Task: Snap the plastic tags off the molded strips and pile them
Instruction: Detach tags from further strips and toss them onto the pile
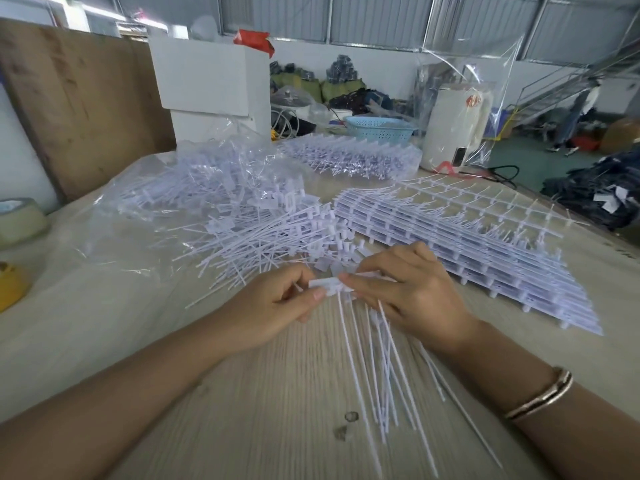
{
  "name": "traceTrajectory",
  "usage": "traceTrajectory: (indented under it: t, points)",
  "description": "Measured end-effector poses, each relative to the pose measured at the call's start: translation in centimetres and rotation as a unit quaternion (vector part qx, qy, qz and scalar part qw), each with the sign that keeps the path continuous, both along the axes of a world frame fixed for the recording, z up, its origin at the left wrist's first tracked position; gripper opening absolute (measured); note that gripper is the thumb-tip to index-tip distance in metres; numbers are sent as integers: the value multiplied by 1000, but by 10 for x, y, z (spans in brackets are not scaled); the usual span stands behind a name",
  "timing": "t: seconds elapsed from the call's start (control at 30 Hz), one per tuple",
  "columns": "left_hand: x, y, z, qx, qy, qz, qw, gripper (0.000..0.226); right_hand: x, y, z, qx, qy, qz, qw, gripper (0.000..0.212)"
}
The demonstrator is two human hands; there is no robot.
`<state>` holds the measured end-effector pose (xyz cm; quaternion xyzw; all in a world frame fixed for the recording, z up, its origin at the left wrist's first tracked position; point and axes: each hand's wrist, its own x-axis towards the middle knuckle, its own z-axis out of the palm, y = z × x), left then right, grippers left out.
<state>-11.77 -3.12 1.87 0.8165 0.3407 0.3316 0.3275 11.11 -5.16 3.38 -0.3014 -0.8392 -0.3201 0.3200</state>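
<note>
My left hand (pixel 273 306) and my right hand (pixel 415 292) meet at the table's middle, both pinching one white molded strip (pixel 329 284) by its head end. Thin white tails (pixel 377 368) of that strip fan down toward me over the wood. Just beyond my hands lies a loose pile of snapped-off tags (pixel 263 233) with long tails, spreading left onto clear plastic. To the right sits a thick stack of whole molded strips (pixel 467 244). A second stack of strips (pixel 349 155) lies farther back.
A wooden table (pixel 259 410) carries the work. Tape rolls (pixel 19 220) sit at the left edge, a white box (pixel 211 77) and a blue basket (pixel 379 128) at the back. A white appliance in a clear bag (pixel 457 123) stands back right.
</note>
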Motion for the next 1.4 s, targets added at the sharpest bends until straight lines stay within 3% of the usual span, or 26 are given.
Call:
traceTrajectory:
  t: [0.1, 0.37, 0.53, 0.57, 0.63, 0.7, 0.8, 0.87, 0.97, 1.07, 1.2, 1.27, 1.33, 1.4]
  points:
    - [1, -1, 1, 1, -28, -23, 999, 17, -5, -1, 0, -23, -1, 9, 1000, 19]
    - [2, 0, 0, 72, -12, 1, 997, 16, -8, -3, -1, -166, 118, 52, 978, 20]
    - [5, -2, 4, 36, -41, -16, 998, 14, -5, -5, 5, -189, 145, 59, 969, 19]
    - [6, -3, 4, 31, -40, -22, 998, 16, -5, -7, 5, -218, 167, 68, 959, 18]
    - [5, -3, 3, 22, -41, -30, 998, 15, -2, -8, 6, -293, 299, 81, 905, 27]
    - [-2, -3, 3, 0, -58, -30, 998, 12, 12, -8, 11, -295, 408, 78, 861, 36]
    - [-5, 1, 1, 23, -43, 11, 999, 20, 30, -7, 13, -239, 305, 18, 922, 25]
    - [4, 5, -2, 77, -7, 52, 996, 23, 26, -2, 7, -251, 218, -35, 942, 32]
    - [16, 9, -7, 168, 55, 96, 980, 23, 7, 7, -4, -252, 100, -104, 957, 46]
    - [14, 11, -4, 147, 30, 150, 977, 41, 3, 12, -6, -248, 42, -125, 960, 55]
    - [10, -2, 15, 262, 45, 194, 944, 37, 17, -1, 10, -286, 162, -90, 940, 54]
    - [7, -14, 20, 244, 99, 180, 948, 65, 31, -8, 19, -302, 239, -107, 917, 38]
    - [12, -29, 19, 156, 193, 156, 956, 86, 46, -13, 27, -408, 216, -204, 863, 41]
    - [21, -41, 16, 109, 275, 129, 946, 86, 55, -18, 29, -546, 128, -250, 789, 44]
